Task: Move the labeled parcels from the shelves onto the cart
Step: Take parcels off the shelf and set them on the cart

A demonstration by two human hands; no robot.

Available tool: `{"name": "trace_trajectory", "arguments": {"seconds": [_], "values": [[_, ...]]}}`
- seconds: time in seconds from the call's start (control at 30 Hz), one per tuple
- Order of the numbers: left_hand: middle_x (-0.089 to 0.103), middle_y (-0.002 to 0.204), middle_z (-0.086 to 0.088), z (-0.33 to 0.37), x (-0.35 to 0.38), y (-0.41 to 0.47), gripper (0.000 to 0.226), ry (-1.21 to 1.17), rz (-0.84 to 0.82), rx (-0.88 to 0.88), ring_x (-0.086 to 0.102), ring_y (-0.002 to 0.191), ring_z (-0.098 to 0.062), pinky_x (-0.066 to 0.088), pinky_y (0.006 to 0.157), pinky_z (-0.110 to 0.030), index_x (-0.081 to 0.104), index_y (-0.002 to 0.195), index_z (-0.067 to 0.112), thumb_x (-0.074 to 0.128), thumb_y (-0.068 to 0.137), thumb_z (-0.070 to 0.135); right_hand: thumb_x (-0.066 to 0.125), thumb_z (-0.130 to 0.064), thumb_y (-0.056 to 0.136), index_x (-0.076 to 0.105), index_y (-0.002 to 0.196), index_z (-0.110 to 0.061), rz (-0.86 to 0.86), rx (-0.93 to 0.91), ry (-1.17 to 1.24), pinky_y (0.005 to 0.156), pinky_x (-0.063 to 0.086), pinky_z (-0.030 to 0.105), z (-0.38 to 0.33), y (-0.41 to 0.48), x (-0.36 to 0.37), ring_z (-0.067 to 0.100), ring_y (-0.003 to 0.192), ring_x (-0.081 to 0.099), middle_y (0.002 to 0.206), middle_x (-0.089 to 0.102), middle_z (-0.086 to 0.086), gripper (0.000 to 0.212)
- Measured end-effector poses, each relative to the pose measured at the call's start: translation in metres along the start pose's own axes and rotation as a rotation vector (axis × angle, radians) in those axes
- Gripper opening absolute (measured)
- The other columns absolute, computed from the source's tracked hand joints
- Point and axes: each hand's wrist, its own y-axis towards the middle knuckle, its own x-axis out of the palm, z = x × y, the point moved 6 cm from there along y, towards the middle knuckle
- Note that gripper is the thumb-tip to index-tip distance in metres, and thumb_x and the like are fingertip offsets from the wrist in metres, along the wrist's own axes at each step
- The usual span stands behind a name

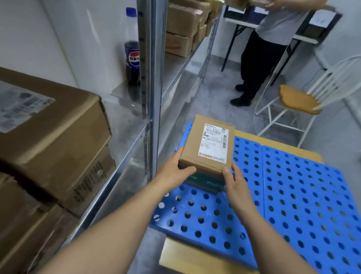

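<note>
A small brown parcel [209,145] with a white shipping label lies on top of a darker, green-edged parcel [206,182] on the cart's blue perforated deck [299,198]. My left hand [173,170] grips the near left corner of the top parcel, thumb on its front edge. My right hand [235,181] holds the near right corner, thumb up against the side. Large brown labeled cartons [47,127] fill the metal shelf [130,133] at my left. More brown parcels [185,23] are stacked on the shelf farther back.
A cola bottle [132,54] stands on the shelf behind the steel upright [155,92]. Another person [265,46] stands ahead holding parcels by a folding table [306,38]. A white chair [302,98] with a wooden seat stands right of the cart.
</note>
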Motion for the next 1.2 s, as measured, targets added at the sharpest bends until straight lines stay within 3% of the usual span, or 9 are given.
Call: {"name": "trace_trajectory", "arguments": {"seconds": [0.13, 0.2, 0.27, 0.37, 0.43, 0.53, 0.73, 1.07, 1.2], "values": [[0.026, 0.152, 0.002, -0.015, -0.007, 0.021, 0.092, 0.148, -0.003, 0.019, 0.031, 0.136, -0.016, 0.034, 0.106, -0.031, 0.011, 0.150, 0.033, 0.069, 0.080, 0.025, 0.063, -0.053, 0.081, 0.021, 0.151, -0.032, -0.069, 0.013, 0.043, 0.104, 0.042, 0.042, 0.010, 0.011, 0.006, 0.016, 0.127, 0.047, 0.144, 0.044, -0.005, 0.084], [0.018, 0.155, 0.007, -0.022, -0.008, 0.029, 0.096, 0.204, -0.018, 0.003, 0.026, 0.138, -0.018, 0.044, 0.100, -0.044, 0.009, 0.151, 0.032, 0.070, 0.076, 0.027, 0.074, -0.046, 0.075, 0.019, 0.151, -0.032, -0.092, 0.030, 0.018, 0.106, 0.041, 0.044, 0.017, 0.018, 0.009, 0.015, 0.131, 0.043, 0.148, 0.040, -0.006, 0.095], [0.015, 0.156, 0.012, -0.027, -0.008, 0.038, 0.098, 0.244, -0.035, 0.000, 0.024, 0.139, -0.019, 0.047, 0.096, -0.046, 0.008, 0.151, 0.032, 0.069, 0.075, 0.026, 0.078, -0.028, 0.077, 0.022, 0.150, -0.029, -0.099, 0.024, 0.013, 0.104, 0.043, 0.043, 0.020, 0.028, 0.012, 0.014, 0.128, 0.046, 0.140, 0.045, -0.011, 0.092], [0.029, 0.152, 0.008, -0.027, -0.010, 0.052, 0.090, 0.259, -0.074, 0.018, 0.039, 0.130, -0.020, 0.049, 0.088, -0.032, 0.015, 0.150, 0.033, 0.066, 0.078, 0.019, 0.075, -0.008, 0.079, 0.032, 0.144, -0.025, -0.107, -0.013, 0.013, 0.086, 0.050, 0.025, 0.016, 0.042, 0.018, -0.001, 0.107, 0.053, 0.116, 0.049, -0.027, 0.080], [0.053, 0.130, 0.004, -0.025, -0.011, 0.060, 0.077, 0.272, -0.095, 0.024, 0.053, 0.114, -0.020, 0.046, 0.082, -0.027, 0.025, 0.145, 0.033, 0.063, 0.081, 0.012, 0.074, -0.006, 0.080, 0.033, 0.143, -0.025, -0.100, -0.022, 0.007, 0.076, 0.045, 0.013, 0.014, 0.050, 0.019, -0.005, 0.100, 0.052, 0.111, 0.046, -0.031, 0.078], [0.061, 0.106, 0.005, -0.023, -0.014, 0.068, 0.072, 0.254, -0.108, 0.022, 0.059, 0.097, -0.018, 0.046, 0.076, -0.027, 0.027, 0.141, 0.037, 0.059, 0.083, 0.009, 0.074, -0.012, 0.080, 0.031, 0.145, -0.026, -0.081, -0.031, -0.027, 0.081, 0.041, 0.020, 0.016, 0.059, 0.019, 0.008, 0.112, 0.050, 0.110, 0.043, -0.035, 0.079], [0.062, 0.108, 0.002, -0.023, -0.019, 0.078, 0.069, 0.241, -0.080, 0.031, 0.057, 0.099, -0.017, 0.047, 0.081, -0.029, 0.030, 0.139, 0.039, 0.057, 0.084, 0.008, 0.075, -0.019, 0.081, 0.037, 0.139, -0.027, -0.060, -0.005, -0.105, 0.083, 0.037, 0.027, 0.018, 0.071, 0.024, 0.012, 0.111, 0.050, 0.113, 0.051, -0.016, 0.070], [0.056, 0.096, 0.006, -0.020, -0.017, 0.090, 0.062, 0.224, -0.085, 0.044, 0.057, 0.095, -0.017, 0.042, 0.072, -0.024, 0.036, 0.137, 0.034, 0.055, 0.085, 0.006, 0.073, -0.018, 0.082, 0.042, 0.135, -0.023, -0.075, -0.008, -0.117, 0.084, 0.038, 0.029, 0.020, 0.080, 0.023, 0.011, 0.107, 0.049, 0.115, 0.053, -0.012, 0.062], [0.059, 0.110, 0.004, -0.021, -0.015, 0.088, 0.068, 0.217, -0.082, 0.016, 0.056, 0.106, -0.017, 0.047, 0.088, -0.032, 0.028, 0.142, 0.032, 0.057, 0.085, 0.008, 0.074, -0.018, 0.081, 0.040, 0.133, -0.023, -0.084, -0.011, -0.140, 0.082, 0.038, 0.028, 0.016, 0.076, 0.021, 0.011, 0.106, 0.050, 0.111, 0.052, -0.013, 0.062]]}}
